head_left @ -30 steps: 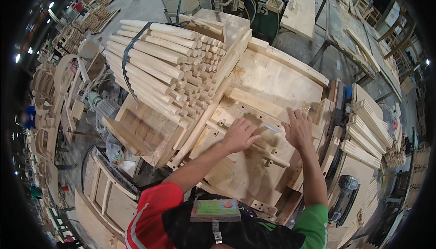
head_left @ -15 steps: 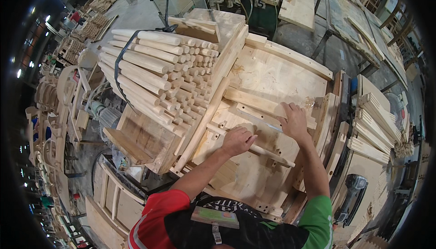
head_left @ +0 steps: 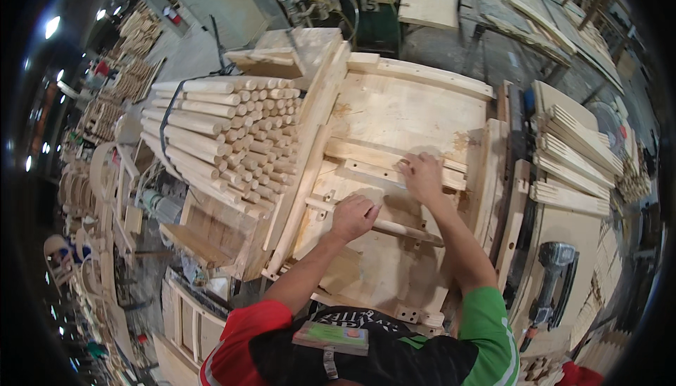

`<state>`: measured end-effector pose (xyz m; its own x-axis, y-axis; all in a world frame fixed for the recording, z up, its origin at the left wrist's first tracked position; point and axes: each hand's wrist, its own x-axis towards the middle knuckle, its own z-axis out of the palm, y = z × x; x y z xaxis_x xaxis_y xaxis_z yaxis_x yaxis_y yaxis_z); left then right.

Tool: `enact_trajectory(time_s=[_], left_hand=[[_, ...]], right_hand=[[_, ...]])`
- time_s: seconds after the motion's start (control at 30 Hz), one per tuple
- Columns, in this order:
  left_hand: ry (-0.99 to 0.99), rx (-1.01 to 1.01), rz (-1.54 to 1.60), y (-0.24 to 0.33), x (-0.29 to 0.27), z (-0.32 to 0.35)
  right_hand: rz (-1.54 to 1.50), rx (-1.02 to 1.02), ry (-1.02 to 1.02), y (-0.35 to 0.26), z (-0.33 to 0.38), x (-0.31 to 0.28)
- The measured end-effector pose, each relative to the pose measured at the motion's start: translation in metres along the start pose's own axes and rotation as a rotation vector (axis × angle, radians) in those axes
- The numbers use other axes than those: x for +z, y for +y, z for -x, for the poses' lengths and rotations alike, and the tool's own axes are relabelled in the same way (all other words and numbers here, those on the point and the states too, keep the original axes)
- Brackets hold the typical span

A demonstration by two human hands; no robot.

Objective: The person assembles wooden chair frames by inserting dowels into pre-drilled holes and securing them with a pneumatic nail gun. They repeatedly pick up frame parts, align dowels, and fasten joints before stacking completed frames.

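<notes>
Fingers of the left hand are curled well in, and we see them over a round wooden rod, which runs out from under the hand toward the right; we cannot tell whether they grip it or just rest there. The right hand is farther forward, its fingers bent and partly closed, tips down at a flat wooden bar. We cannot tell how firmly it has hold of the bar, if at all.

The rod and bar lie slantwise above a wide wooden board with raised edges, the bar beyond the rod. Between them we see a narrow strip with small holes, just beside the bar.

To our left, a big bundle of pale sticks lies with its cut ends toward the board, a dark band around it. To our right, notched slats lie in a group on a pale sheet of wood, and nearer us a grey and black power tool rests there.
</notes>
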<state>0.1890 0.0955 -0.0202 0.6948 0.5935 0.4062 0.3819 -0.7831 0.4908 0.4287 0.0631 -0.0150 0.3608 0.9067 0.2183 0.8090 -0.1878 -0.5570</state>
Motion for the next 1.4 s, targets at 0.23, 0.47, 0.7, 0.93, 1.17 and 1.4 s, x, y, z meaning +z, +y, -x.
enact_trajectory(time_s=[0.23,0.47,0.7,0.93,1.17,1.4], left_hand=[[0.074,0.089,0.042,-0.002,0.007,-0.003],[0.062,0.085,0.094,-0.007,0.010,0.004],[-0.164,0.140,0.240,0.028,0.019,-0.006],[-0.472,0.191,0.254,0.049,0.017,-0.012],[-0.608,0.112,0.230,0.053,0.018,-0.021],[-0.588,0.113,0.221,0.048,0.026,-0.021]], right_hand=[[0.210,-0.071,0.143,-0.025,0.038,-0.009],[0.340,0.343,0.380,-0.033,0.213,-0.154],[0.580,0.702,0.047,-0.007,0.303,-0.185],[-1.380,0.978,0.085,-0.035,0.296,-0.176],[-0.538,0.789,0.080,-0.069,0.319,-0.129],[-0.101,0.751,-0.026,-0.074,0.305,-0.119]])
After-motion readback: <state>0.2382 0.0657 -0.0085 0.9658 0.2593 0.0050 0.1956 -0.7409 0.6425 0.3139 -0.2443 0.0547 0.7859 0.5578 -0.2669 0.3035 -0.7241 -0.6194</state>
